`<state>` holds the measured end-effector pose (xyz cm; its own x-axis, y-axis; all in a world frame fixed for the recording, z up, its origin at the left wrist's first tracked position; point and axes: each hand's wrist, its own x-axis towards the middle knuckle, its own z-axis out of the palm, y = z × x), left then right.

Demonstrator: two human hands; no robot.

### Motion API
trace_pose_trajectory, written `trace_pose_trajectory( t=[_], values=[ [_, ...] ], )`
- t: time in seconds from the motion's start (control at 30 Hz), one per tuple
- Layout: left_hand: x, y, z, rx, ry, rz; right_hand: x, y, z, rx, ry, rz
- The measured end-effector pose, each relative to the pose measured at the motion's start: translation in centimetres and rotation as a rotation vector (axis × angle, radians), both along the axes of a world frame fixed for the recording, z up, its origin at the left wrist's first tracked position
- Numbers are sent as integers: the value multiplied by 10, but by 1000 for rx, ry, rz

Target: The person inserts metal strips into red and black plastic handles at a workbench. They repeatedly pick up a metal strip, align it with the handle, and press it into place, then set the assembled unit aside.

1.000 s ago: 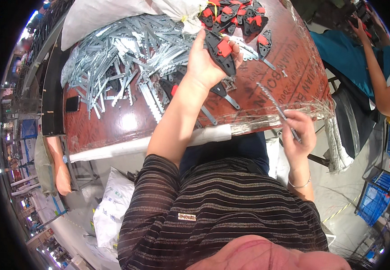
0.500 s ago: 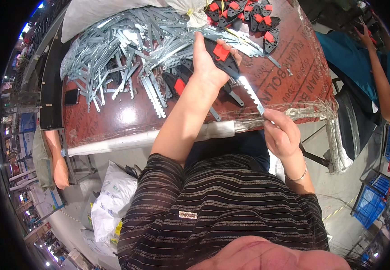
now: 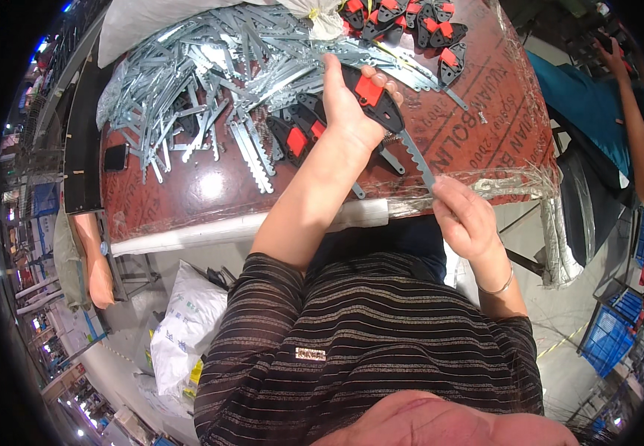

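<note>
My left hand (image 3: 353,111) is closed round a black plastic part with a red insert (image 3: 370,91), its thumb pointing away from me. A notched metal strip (image 3: 415,159) runs from the near end of that part toward me. My right hand (image 3: 464,215) pinches the strip's near end between thumb and fingers. Where the strip meets the black part, I cannot tell how deep it goes in. Just left of my left wrist lie more black parts with red inserts (image 3: 297,139), some with metal strips sticking out.
A big heap of notched metal strips (image 3: 210,70) covers the far left of the red-brown table (image 3: 470,145). More black and red parts (image 3: 411,22) lie at the far right. A dark phone (image 3: 116,157) sits at the left; white sacks (image 3: 184,327) stand below. Another person's arm (image 3: 638,141) is at right.
The strip has tilted, losing its bright glare and now looking grey. The black part in my left hand has turned slightly, showing more of its near end. My right hand has barely moved.
</note>
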<state>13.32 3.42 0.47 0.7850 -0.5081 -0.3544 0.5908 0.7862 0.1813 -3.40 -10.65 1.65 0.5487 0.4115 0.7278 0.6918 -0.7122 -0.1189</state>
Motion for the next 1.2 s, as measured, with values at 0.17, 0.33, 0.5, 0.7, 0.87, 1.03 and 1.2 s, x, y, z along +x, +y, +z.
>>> trace_pose_trajectory(
  t=[0.17, 0.33, 0.5, 0.7, 0.87, 1.03, 1.2],
  values=[
    [0, 2, 2, 25, 27, -6, 16, 0, -5, 10, -31, -13],
    [4, 9, 1, 54, 21, 40, 19, 8, -13, 27, -13, -24],
    [7, 12, -3, 112, 38, 36, 29, 5, -12, -17, -29, 43],
    [-25, -12, -8, 161, 78, -100, 45, 8, -12, -96, 30, -64],
    [-15, 2, -10, 137, 8, -39, 44, 13, -22, 91, 204, -167],
    [-14, 7, -6, 150, -104, -8, 37, 27, -24, 279, 432, -166],
    [1, 31, -12, 231, -309, 54, 44, 11, -19, 429, 515, -259]
  ],
)
